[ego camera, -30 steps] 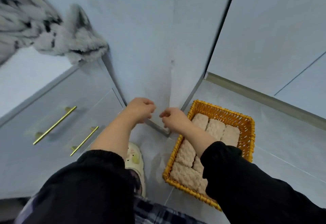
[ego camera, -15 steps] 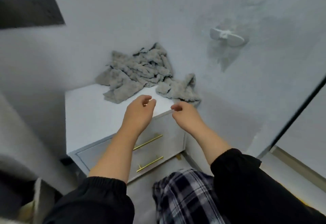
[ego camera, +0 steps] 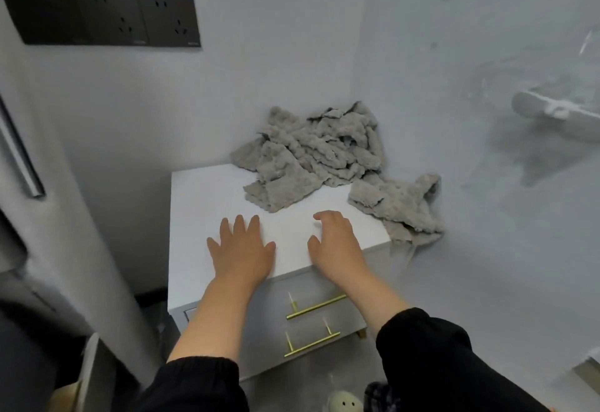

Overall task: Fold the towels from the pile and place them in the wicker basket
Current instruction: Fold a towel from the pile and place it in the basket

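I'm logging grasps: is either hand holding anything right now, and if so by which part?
Nothing is held. The left hand and right hand are over the cabinet top, short of the towels.

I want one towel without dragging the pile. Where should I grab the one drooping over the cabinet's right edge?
Probably pinch that towel by its flat near edge on the cabinet top, reaching from the front with the right hand; that edge lies apart from the pile.
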Action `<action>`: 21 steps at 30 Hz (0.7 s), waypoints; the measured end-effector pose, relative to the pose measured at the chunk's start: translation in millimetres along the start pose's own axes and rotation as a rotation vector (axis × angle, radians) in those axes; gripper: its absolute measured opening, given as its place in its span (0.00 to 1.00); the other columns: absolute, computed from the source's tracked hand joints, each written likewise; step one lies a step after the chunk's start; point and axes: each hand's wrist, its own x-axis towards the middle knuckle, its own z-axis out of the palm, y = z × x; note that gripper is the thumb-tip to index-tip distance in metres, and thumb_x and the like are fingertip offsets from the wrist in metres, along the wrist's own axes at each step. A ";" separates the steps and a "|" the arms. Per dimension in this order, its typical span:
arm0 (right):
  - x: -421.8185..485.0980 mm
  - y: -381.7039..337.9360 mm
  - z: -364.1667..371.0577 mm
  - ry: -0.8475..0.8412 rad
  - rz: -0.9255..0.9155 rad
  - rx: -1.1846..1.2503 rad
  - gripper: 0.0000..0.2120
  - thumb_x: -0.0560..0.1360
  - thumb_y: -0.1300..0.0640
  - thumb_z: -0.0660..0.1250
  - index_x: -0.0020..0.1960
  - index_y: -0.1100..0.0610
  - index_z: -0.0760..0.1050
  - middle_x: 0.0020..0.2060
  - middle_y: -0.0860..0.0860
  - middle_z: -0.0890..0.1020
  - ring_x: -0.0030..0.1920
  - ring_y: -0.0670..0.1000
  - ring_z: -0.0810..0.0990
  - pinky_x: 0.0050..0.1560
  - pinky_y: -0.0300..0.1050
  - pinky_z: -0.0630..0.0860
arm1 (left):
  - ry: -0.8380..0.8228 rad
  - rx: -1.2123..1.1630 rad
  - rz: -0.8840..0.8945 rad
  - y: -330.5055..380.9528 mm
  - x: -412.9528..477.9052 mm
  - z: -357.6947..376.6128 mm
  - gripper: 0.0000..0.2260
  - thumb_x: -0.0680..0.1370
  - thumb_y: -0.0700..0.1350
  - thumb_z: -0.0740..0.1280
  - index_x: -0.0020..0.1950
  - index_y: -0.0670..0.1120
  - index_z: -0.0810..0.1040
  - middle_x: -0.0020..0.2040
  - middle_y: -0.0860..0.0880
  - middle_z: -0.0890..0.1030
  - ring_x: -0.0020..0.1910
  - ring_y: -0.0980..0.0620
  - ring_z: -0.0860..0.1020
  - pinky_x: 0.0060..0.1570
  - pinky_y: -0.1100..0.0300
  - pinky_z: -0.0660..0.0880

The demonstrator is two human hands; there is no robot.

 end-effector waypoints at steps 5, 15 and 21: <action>43.3 -16.6 18.5 -0.051 -0.193 -0.134 0.25 0.79 0.56 0.58 0.75 0.57 0.57 0.76 0.55 0.55 0.75 0.56 0.54 0.73 0.49 0.54 | -0.084 0.062 -0.029 -16.5 18.8 8.4 0.28 0.81 0.60 0.47 0.78 0.52 0.47 0.79 0.48 0.43 0.77 0.43 0.40 0.72 0.39 0.45; 80.0 -22.1 45.3 -0.022 -0.172 -0.283 0.25 0.80 0.45 0.57 0.73 0.53 0.61 0.67 0.49 0.72 0.70 0.53 0.62 0.72 0.59 0.45 | -0.056 0.049 -0.009 -15.5 24.8 9.1 0.28 0.81 0.60 0.48 0.78 0.51 0.46 0.79 0.48 0.42 0.77 0.44 0.40 0.73 0.41 0.43; 77.1 -17.3 43.2 0.184 -0.076 -0.270 0.06 0.77 0.59 0.61 0.50 0.57 0.77 0.51 0.52 0.79 0.53 0.54 0.74 0.50 0.47 0.66 | -0.016 -0.003 -0.013 -16.3 22.7 8.2 0.30 0.81 0.60 0.50 0.78 0.50 0.45 0.79 0.49 0.44 0.77 0.46 0.41 0.73 0.42 0.43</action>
